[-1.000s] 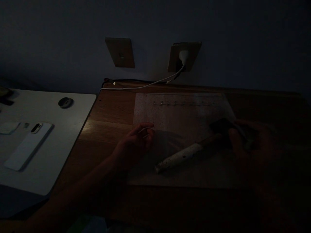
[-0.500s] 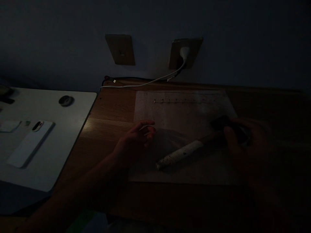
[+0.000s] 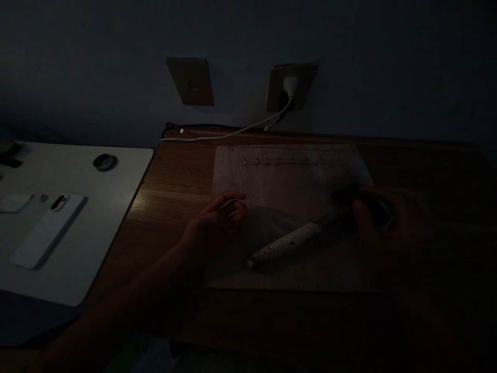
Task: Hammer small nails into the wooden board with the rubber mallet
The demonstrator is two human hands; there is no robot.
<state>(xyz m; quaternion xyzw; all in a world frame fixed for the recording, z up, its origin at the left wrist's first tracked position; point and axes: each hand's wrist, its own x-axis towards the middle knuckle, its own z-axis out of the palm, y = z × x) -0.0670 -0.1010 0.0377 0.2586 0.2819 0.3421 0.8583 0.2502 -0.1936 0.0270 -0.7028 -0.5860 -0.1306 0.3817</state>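
The room is very dim. My right hand (image 3: 384, 212) grips the dark head of a hammer (image 3: 289, 242), its pale, worn handle pointing down-left over a light sheet (image 3: 236, 274). Shadow hides part of the head and several of my fingers. At the sheet's left side, my left hand (image 3: 219, 220) has loosely curled fingers with a gap at the thumb and nothing visible in it. It is apart from the handle. Along the far part of the sheet runs a row of several small metal pieces (image 3: 267, 161) on a thin dark line.
On the left, a white board (image 3: 112, 207) carries a white phone (image 3: 48, 230) and a small round dark object (image 3: 104, 162). The wooden table (image 3: 171, 176) meets a wall with a plugged-in socket (image 3: 291, 85); a white cable (image 3: 229, 135) trails along its back edge.
The view has shifted slightly. My right hand still holds the hammer by its head, and my left hand keeps the same loose curl.
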